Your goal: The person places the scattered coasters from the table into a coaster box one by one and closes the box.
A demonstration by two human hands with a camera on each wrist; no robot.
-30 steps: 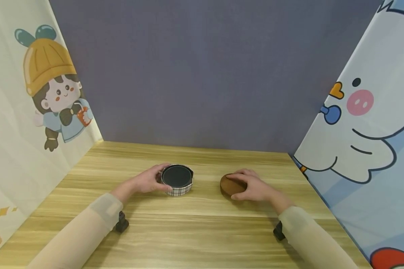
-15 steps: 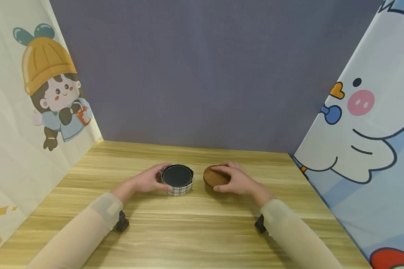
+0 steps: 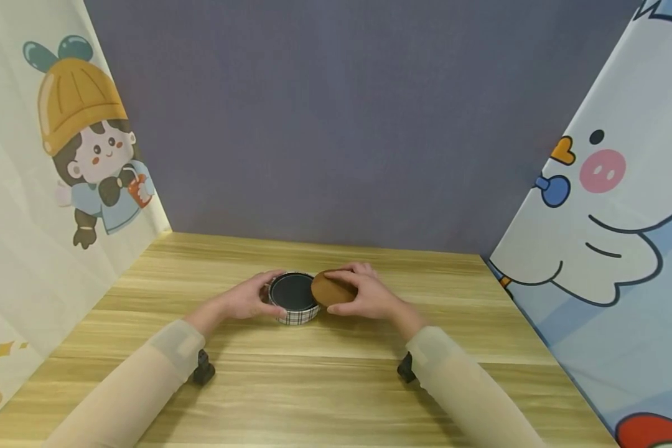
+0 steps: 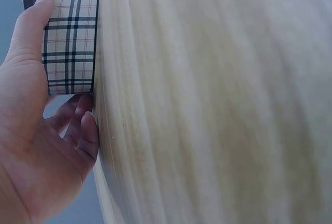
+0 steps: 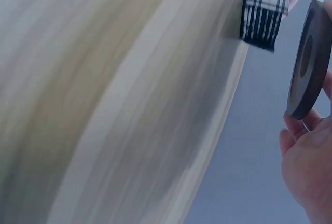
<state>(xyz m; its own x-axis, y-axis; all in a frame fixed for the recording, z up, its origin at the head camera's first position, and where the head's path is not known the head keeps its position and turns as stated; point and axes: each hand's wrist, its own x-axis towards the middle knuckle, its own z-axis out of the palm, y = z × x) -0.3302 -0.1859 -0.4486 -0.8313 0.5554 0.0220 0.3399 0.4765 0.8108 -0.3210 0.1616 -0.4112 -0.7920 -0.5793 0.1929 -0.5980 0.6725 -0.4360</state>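
A low round holder (image 3: 298, 317) with black-and-white plaid sides and a black top stands on the table. My left hand (image 3: 246, 300) grips it from the left, thumb on the near side; in the left wrist view the thumb presses the plaid wall (image 4: 70, 42). My right hand (image 3: 364, 295) holds a brown round disc, like a coaster (image 3: 329, 291), by its edge between thumb and fingers. In the head view the disc overlaps the holder's right edge. The right wrist view shows the disc (image 5: 301, 86) raised and tilted, a round mark on its underside, apart from the plaid side.
The wood-grain table (image 3: 313, 386) reaches back to a grey wall (image 3: 336, 124). Printed cartoon panels flank it, the left panel (image 3: 28, 261) and the right panel (image 3: 638, 348). A small black wrist device (image 3: 203, 368) sits under the left cuff.
My right hand has carried the brown disc leftward and slightly back, from well apart to the holder's right edge. My left hand and the plaid holder have stayed in place.
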